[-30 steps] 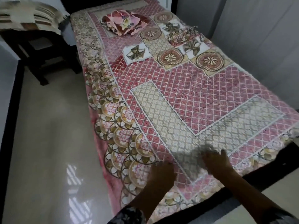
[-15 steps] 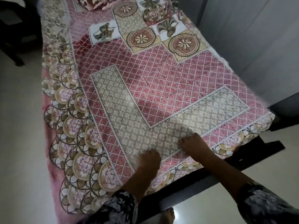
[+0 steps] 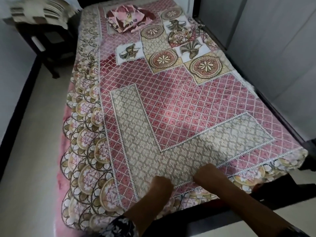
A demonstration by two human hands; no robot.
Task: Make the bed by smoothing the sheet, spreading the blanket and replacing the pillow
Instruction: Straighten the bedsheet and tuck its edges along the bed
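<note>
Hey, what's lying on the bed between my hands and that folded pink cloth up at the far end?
Head view: only flat patterned bedspread between hands and folded pink cloth; nothing loose.

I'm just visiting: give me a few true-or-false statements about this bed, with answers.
1. Both hands, the left hand and the right hand, rest on the bedspread near the foot of the bed. True.
2. A folded pink floral cloth lies at the far end. True.
3. The bedspread is plain white. False: it is pink with a lattice pattern and beige panels.
4. One hand holds a pillow in the air. False: both are down on the spread.
</note>
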